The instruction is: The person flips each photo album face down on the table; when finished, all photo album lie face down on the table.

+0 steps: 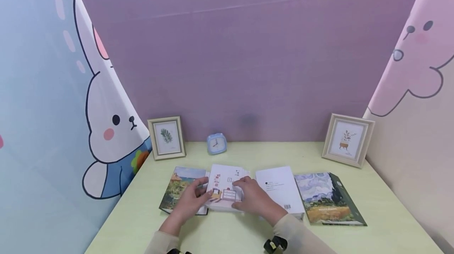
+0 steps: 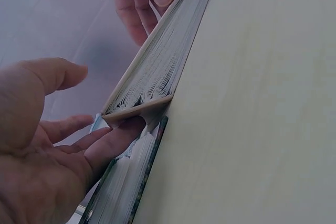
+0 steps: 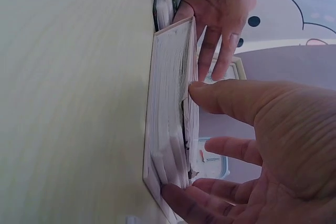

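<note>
both hands (image 1: 223, 200) on the white book (image 1: 227, 185)

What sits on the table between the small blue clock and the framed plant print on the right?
Nothing: in the head view the table runs bare from the blue clock to the framed plant print; the books lie nearer the person.

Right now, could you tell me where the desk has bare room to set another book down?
Bare desk lies front right, below the landscape-cover book, and between the blue clock and right picture frame. The book row is crowded.
</note>
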A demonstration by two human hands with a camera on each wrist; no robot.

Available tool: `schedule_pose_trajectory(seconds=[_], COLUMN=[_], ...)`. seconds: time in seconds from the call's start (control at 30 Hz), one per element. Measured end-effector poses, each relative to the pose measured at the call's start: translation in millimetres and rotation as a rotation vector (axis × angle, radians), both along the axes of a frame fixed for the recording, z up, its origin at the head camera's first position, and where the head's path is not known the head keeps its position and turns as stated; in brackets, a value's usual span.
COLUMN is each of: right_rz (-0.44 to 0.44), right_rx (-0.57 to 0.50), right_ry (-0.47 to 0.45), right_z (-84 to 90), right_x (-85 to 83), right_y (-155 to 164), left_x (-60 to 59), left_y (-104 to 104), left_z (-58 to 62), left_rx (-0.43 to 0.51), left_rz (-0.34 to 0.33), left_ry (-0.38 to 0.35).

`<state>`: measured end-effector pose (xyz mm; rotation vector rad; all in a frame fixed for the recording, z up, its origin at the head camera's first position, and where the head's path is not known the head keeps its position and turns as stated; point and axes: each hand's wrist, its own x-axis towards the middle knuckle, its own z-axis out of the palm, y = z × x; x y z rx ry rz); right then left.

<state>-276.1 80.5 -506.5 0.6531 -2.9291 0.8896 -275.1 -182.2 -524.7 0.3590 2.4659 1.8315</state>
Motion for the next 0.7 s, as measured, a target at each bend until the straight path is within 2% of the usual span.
schedule_pose_trajectory(seconds=[0.4, 0.7], right_rz=[0.015, 0.018], right_rx=[0.026, 0.025], right_ry=[0.028, 0.034], right_z=[0.0, -2.0], right_x=[1.5, 0.9], right_y=[0.8, 0.4], left_x=[-0.5, 1.0], left_y=[0.5, 1.6], left_z=[-6.0, -4.5], left_rx=[-0.122, -0.118], left_rz=[0.013, 0.019], left_ry=[0.012, 0.020])
